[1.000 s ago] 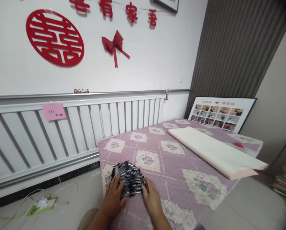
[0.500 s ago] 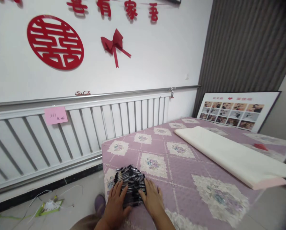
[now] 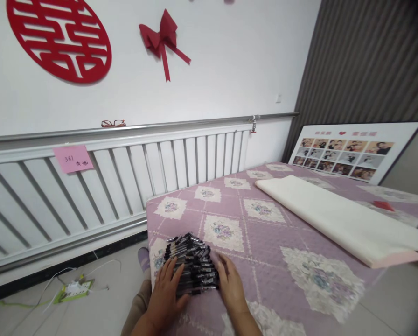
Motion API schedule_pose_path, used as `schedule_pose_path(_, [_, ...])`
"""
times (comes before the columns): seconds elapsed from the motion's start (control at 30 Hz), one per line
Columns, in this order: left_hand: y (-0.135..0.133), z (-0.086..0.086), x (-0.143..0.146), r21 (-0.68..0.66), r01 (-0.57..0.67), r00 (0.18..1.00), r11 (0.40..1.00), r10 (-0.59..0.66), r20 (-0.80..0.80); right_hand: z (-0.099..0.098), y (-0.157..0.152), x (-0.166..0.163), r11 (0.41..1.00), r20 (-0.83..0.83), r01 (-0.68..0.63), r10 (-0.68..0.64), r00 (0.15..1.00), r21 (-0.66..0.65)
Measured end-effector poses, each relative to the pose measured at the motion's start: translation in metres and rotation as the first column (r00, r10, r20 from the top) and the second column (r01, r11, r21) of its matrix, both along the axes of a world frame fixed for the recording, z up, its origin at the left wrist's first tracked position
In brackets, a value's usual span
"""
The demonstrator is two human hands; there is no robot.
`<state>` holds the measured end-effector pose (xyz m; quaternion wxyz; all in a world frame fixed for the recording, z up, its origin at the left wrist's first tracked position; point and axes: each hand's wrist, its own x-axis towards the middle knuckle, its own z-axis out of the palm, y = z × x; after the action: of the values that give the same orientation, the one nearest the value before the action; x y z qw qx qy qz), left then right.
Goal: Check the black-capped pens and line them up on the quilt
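Note:
A heap of black-capped pens (image 3: 195, 263) lies near the left corner of the floral purple bedspread (image 3: 265, 242), stacked in rough rows. My left hand (image 3: 169, 284) rests against the heap's left side, its fingers outstretched over the pen ends. On the opposite side, my right hand (image 3: 231, 282) is beside the pen ends, palm facing them and fingers slightly bent. Neither hand has a pen lifted; the heap sits between the two. Part of the heap's near left side is hidden by my left hand.
A folded cream sheet (image 3: 335, 219) lies on the right, with a red piece (image 3: 384, 206) behind it. A white radiator (image 3: 118, 186) bearing a pink note (image 3: 73, 158) runs along the wall. A photo board (image 3: 356, 149) leans at the back. A power strip (image 3: 74, 289) is on the floor.
My right hand has moved off the pens to the right, uncovering their ends. My left hand stays against the heap. The camera view has tilted down slightly.

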<state>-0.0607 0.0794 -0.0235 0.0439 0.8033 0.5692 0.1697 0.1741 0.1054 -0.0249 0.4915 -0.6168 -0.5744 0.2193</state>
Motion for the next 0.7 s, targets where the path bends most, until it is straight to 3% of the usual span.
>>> schedule_pose_path(0.2, [-0.007,-0.001,0.002,0.071,-0.04,0.999,0.997,0.039,0.009,0.001,-0.009,0.009,0.996,-0.148,0.083,-0.08,0.986,0.017])
schedule_pose_path(0.4, [-0.02,-0.01,0.016,0.105,-0.073,0.997,0.992,0.072,0.008,0.0,-0.016,0.013,0.996,-0.17,0.083,-0.078,0.982,0.026])
schedule_pose_path(0.57, [-0.037,-0.008,0.041,0.08,-0.037,0.998,0.996,0.033,0.05,0.001,-0.017,0.012,0.995,-0.098,0.088,-0.083,0.992,0.049])
schedule_pose_path(0.7, [-0.05,0.0,0.063,0.049,0.049,0.992,0.998,-0.054,0.114,-0.001,-0.013,0.012,0.998,0.151,0.026,-0.035,0.988,0.062])
